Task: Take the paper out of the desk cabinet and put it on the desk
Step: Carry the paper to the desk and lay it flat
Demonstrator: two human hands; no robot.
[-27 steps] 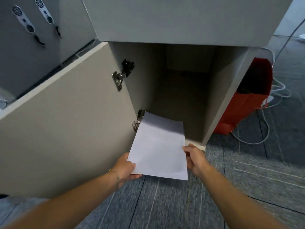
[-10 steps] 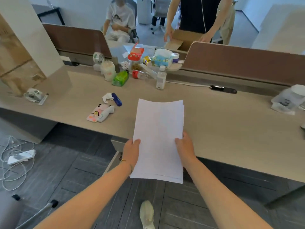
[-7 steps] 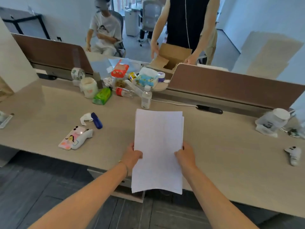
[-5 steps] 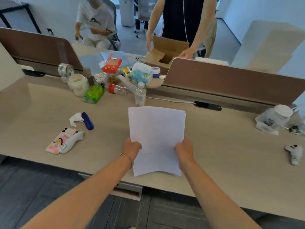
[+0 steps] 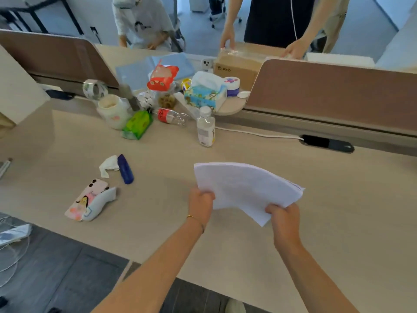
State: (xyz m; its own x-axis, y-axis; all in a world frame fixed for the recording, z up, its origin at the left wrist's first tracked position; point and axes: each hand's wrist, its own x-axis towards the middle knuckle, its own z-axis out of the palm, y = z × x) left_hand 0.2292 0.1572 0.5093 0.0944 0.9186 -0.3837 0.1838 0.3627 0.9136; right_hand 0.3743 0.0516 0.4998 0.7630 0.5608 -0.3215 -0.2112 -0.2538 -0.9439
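Observation:
A thin stack of white paper (image 5: 244,187) hangs just above the light wooden desk (image 5: 338,211), turned at an angle with its right side lower. My left hand (image 5: 200,203) grips its near left corner. My right hand (image 5: 284,219) grips its near right edge. Both forearms reach over the desk's front edge. The desk cabinet is out of view.
A clear bottle (image 5: 205,128) stands just beyond the paper. Left of it lie a blue marker (image 5: 125,169), a crumpled tissue (image 5: 107,166) and a phone case (image 5: 86,201). Snacks and a tissue box (image 5: 205,92) crowd the back. Brown dividers (image 5: 327,91) and two people stand behind.
The paper went from the cabinet up over the desk. In the last half second it moved farther over the desk and rotated clockwise, my right hand dropping lower.

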